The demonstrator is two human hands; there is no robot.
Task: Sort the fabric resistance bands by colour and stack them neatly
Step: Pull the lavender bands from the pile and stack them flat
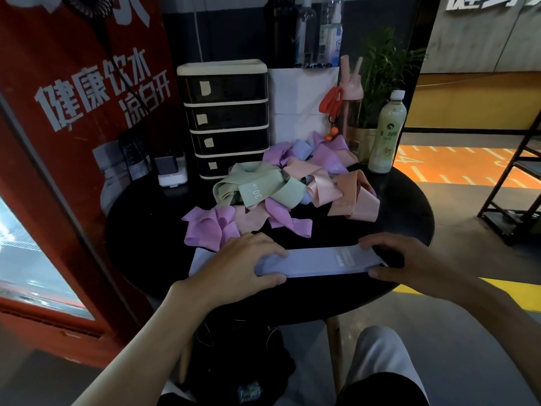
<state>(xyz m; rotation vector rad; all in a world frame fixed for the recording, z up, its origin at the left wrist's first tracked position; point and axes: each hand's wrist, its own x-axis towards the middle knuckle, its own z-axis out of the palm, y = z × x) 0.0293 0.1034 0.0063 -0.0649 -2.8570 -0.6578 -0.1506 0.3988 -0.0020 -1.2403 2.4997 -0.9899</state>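
At the near edge of the table (140,230), the left hand (243,259) and right hand (409,259) are each pinching an end of the top blue band (322,262) in a closed thumb-and-finger grip, and the step is calling for squaring its edges over the lower blue band (200,260), clear of the unsorted pile (292,186).

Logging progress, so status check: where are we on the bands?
Ends of blue band pinched by left grip and right grip, on table. Behind it, mixed pile unsorted. Nothing in the way.
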